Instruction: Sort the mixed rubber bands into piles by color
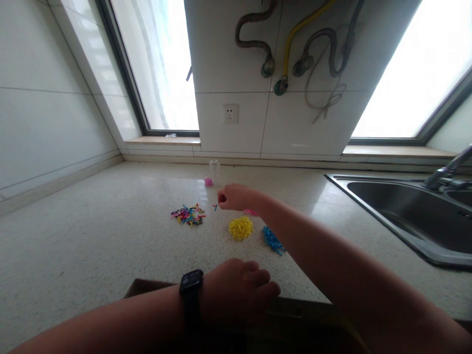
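My right hand [238,197] reaches over the counter with its fingers closed; whatever they pinch, if anything, is too small to make out. Just left of its fingertips is a tiny blue and red strip [216,207]. Further left lies a mixed pile of small multicoloured strips [188,215]. Below the hand sits a pile of yellow strips [241,228]. My forearm partly covers a blue pile [272,240] and a pink pile [251,212]. At the counter's front edge rests my left hand [239,287], watch on the wrist, fingers loosely bent, slightly apart and holding nothing visible.
A clear plastic container [214,169] stands toward the wall, with a pink object [208,182] beside it. On the right a steel sink [391,216] with a faucet [448,172] is set into the speckled counter [92,236]. Pipes and a socket [230,113] are on the wall.
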A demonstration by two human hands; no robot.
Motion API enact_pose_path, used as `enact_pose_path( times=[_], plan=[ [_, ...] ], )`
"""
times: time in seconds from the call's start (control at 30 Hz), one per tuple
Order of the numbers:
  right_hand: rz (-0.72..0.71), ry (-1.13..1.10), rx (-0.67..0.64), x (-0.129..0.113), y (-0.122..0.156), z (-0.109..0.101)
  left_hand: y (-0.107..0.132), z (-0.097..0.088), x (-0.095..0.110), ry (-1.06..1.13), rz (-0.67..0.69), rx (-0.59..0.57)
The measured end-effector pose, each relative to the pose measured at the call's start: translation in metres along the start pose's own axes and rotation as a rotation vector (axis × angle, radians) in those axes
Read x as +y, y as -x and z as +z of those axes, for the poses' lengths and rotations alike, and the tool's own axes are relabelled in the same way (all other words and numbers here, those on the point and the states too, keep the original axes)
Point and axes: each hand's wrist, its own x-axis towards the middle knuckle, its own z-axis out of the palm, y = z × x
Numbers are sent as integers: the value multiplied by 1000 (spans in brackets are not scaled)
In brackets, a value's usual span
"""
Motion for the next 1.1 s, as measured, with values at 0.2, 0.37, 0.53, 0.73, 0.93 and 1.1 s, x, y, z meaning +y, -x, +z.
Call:
enact_pose_path(
  times=[0.2,0.37,0.53,0.73,0.93,1.1],
  plan=[
    [-8,-283,65,21,32,-7,1,-7,-5,280,-113,67],
    [30,-539,72,24,76,-18,0,-9,-15,679,-454,189],
    [12,-700,124,25,120,-18,-6,1,-31,1034,-714,429],
    [-31,-901,171,29,149,8,-8,7,-39,1292,-732,459],
    [-59,-950,218,26,152,28,-7,4,-39,1331,-741,388],
    [-60,-914,261,23,152,30,-7,4,-38,1349,-758,398]
  ],
)
